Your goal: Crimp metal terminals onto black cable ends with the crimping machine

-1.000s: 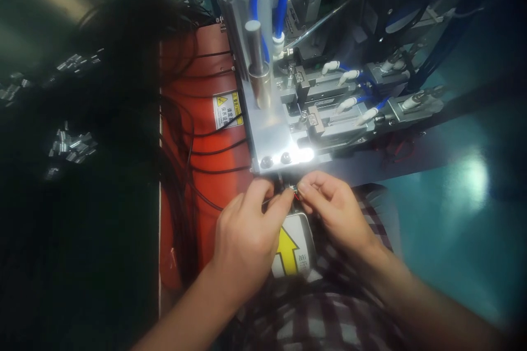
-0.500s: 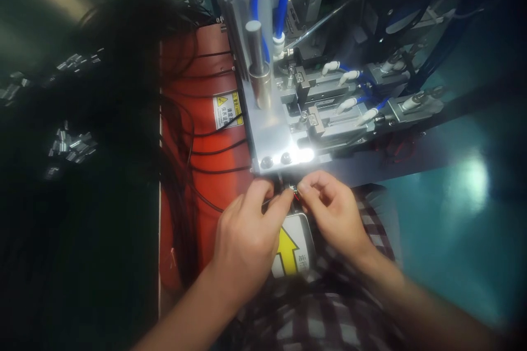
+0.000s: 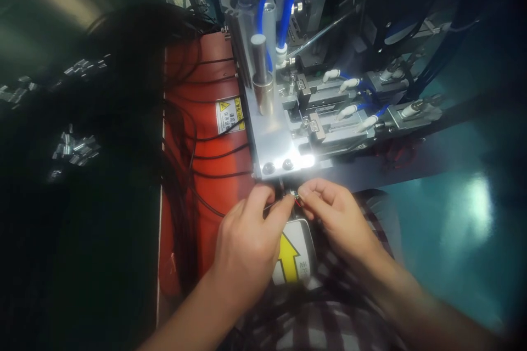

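Just below the front edge of the metal fixture (image 3: 269,145), my two hands meet at a small pale part with a thin red wire (image 3: 297,202). My left hand (image 3: 249,233) pinches it from the left, thumb tip on the part; a dark cable shows between its thumb and index finger. From the right, my right hand (image 3: 333,208) holds the part's other side between thumb and fingertips. Fingers cover most of the part, so its exact kind cannot be made out. Under the hands sits a white plate with a yellow arrow (image 3: 289,260).
Black cables (image 3: 220,175) cross the red surface (image 3: 206,137), which bears a warning label (image 3: 230,115). Pneumatic cylinders (image 3: 341,131) with blue hoses (image 3: 288,5) fill the machine at right. Small shiny metal pieces (image 3: 76,148) lie in piles on the dark surface at left.
The whole view has shifted slightly, so things sit a little lower in the picture. Both hands keep their pinch on the small part, with hardly any movement against the fixture.
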Action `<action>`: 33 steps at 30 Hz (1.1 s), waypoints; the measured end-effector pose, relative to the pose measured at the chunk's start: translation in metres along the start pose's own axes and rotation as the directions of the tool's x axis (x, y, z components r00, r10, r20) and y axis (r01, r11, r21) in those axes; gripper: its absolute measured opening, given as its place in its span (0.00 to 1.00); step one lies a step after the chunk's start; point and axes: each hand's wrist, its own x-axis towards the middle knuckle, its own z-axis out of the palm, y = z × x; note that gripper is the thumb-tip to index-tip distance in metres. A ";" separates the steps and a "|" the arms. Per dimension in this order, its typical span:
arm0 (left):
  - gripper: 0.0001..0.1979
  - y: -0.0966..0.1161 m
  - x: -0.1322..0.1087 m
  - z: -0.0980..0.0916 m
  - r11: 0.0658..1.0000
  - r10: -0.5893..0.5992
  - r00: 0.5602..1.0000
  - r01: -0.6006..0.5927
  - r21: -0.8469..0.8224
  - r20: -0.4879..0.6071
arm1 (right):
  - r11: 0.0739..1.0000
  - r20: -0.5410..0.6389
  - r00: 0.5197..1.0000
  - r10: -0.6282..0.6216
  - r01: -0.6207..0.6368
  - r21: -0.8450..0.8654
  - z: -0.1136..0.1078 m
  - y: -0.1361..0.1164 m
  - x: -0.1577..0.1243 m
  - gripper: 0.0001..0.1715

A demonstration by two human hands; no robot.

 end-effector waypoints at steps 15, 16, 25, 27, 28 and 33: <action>0.15 -0.001 -0.001 0.001 1.000 -0.013 1.000 0.013 -0.019 -0.011 | 0.985 0.028 0.999 0.020 -0.025 0.172 0.001 0.011 0.000 0.18; 0.15 -0.001 -0.001 0.001 1.000 -0.014 1.000 0.013 -0.020 -0.012 | 0.987 0.023 1.000 0.011 -0.015 0.160 0.001 0.012 0.000 0.18; 0.16 -0.001 0.001 0.000 1.000 -0.012 1.000 0.012 0.003 -0.008 | 0.997 -0.007 1.000 0.003 -0.003 0.081 0.004 0.010 -0.001 0.19; 0.17 0.000 0.001 0.000 1.000 -0.009 1.000 0.009 0.007 -0.011 | 0.997 -0.009 1.000 0.021 -0.020 0.080 0.004 0.010 0.000 0.19; 0.17 0.000 0.001 0.000 1.000 -0.009 1.000 0.009 0.003 -0.014 | 0.996 -0.002 1.000 0.031 -0.030 0.084 0.004 0.010 0.000 0.19; 0.16 0.000 0.001 0.000 0.999 -0.025 1.000 0.025 -0.028 -0.017 | 0.990 0.088 0.995 0.038 -0.050 0.132 -0.004 0.014 -0.001 0.18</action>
